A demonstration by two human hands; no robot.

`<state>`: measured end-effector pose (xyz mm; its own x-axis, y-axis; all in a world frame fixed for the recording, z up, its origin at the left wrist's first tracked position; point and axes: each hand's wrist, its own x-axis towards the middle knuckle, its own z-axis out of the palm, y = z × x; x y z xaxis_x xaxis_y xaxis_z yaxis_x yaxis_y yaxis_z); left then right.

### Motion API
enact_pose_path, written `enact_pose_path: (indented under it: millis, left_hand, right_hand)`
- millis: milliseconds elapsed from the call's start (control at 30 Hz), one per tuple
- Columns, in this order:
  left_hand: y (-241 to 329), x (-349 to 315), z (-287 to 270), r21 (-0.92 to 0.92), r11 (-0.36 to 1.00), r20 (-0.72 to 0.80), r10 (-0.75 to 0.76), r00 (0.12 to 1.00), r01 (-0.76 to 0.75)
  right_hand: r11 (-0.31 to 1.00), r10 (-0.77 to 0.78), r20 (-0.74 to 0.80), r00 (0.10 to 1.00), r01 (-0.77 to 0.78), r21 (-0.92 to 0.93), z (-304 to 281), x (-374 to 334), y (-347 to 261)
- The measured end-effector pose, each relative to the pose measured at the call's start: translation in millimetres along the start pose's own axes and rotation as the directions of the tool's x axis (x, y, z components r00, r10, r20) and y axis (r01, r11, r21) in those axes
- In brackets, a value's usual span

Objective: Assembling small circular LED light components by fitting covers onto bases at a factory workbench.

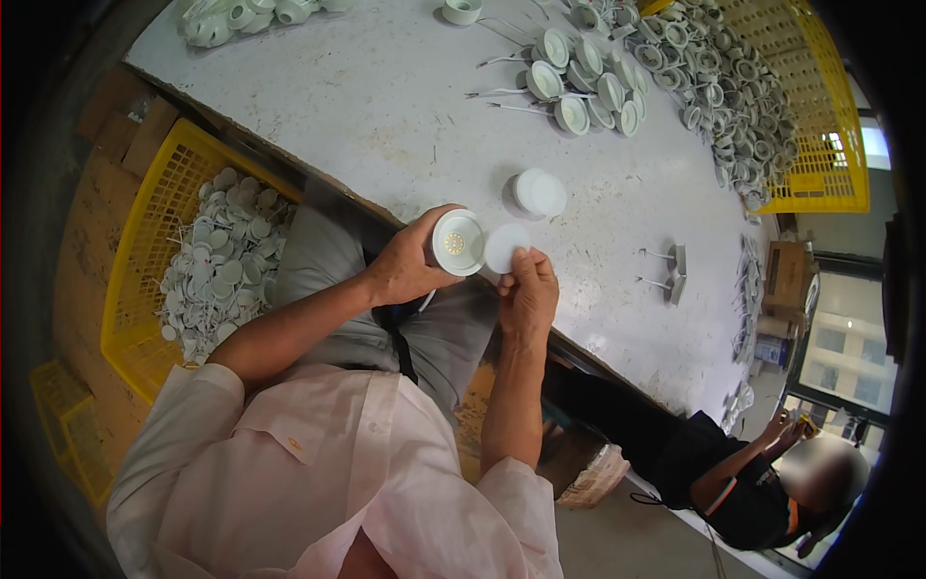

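Note:
My left hand (403, 262) is closed round a white round LED lamp housing (475, 253), its open face turned up. A ring of small yellowish LEDs shows on the bottom of the cup, and a pale wire hangs below it. Between the thumb and fingers of my right hand (530, 289) is a thin white translucent disc, a lamp cover (506, 247). The disc is held right beside the housing's rim; whether the two touch I cannot tell. Just beyond my hands, a stack of white discs (540, 193) rests on the table.
Several white lamp housings with wires (588, 82) lie on the white table (386, 125). A heap of rings (714, 87) spills beside a yellow crate (834, 154). Left of me, another yellow crate (130, 299) holds many lamp parts. A co-worker (748, 492) sits at lower right.

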<state>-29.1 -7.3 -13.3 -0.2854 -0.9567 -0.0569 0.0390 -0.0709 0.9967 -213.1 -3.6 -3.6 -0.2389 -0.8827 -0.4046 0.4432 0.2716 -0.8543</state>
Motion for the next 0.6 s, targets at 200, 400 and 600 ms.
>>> enact_pose_path:
  millis: [200,400,600]
  left_hand:
    - [4,0,-2,0.049,0.999,0.041,-0.003,0.999,0.001]
    - [-6,-5,-1,-0.114,0.989,0.094,0.109,0.990,-0.098]
    - [3,-6,-2,-0.074,0.997,0.087,-0.016,0.996,0.022]
  right_hand:
    - [0.949,-0.047,0.074,0.996,0.067,-0.307,17,-8,8]
    - [0.927,-0.062,0.081,0.995,0.087,-0.364,29,-14,8]
    - [0.908,-0.110,0.108,0.988,0.144,-0.393,28,-14,14]
